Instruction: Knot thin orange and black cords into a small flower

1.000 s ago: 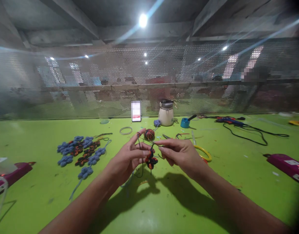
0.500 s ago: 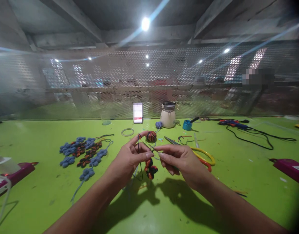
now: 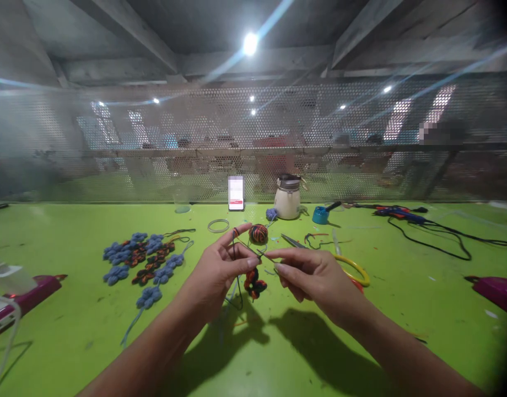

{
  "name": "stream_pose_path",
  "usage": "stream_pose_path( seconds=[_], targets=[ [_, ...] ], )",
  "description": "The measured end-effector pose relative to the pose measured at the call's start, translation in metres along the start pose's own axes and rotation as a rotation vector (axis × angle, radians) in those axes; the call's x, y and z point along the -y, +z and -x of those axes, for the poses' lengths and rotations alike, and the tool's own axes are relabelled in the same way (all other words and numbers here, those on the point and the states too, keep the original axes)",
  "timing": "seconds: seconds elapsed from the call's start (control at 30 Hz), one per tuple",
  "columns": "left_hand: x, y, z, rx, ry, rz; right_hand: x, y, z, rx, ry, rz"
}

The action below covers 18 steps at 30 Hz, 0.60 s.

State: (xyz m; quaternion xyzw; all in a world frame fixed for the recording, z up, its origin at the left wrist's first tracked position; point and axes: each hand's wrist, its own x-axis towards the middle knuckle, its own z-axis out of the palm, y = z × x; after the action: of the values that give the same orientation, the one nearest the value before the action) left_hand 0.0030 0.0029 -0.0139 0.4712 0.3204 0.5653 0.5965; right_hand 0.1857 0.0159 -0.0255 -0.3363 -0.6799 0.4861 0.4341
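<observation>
My left hand (image 3: 218,270) and my right hand (image 3: 309,271) meet above the green table (image 3: 253,353), both pinched on a thin black-and-orange cord. A small knotted orange-and-black flower piece (image 3: 254,283) hangs from that cord between my hands. The cord loops round my left forefinger and its loose end trails down toward the table. Just behind my fingertips lies a ball of orange-and-black cord (image 3: 258,234).
Finished blue and orange-black knotted flowers (image 3: 140,259) lie at the left. Yellow-handled scissors (image 3: 352,270), a white jar (image 3: 287,198), a phone (image 3: 236,193), a blue cup (image 3: 320,214), a glue gun with black cable (image 3: 402,214) and pink boxes (image 3: 495,286) surround my hands. A perforated screen closes the back.
My hands stay pinched on the cord; the hanging flower piece has dropped slightly and my right fingers have closed in toward the left thumb. The view has shifted a little.
</observation>
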Motion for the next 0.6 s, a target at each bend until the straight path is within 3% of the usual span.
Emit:
stream_pose_path(
  seconds=[0.6],
  targets=[
    [-0.0053, 0.0007, 0.0019, -0.022, 0.018, 0.032, 0.0094, -0.0088, 0.0034, -0.004, -0.070, 0.245]
  ],
)
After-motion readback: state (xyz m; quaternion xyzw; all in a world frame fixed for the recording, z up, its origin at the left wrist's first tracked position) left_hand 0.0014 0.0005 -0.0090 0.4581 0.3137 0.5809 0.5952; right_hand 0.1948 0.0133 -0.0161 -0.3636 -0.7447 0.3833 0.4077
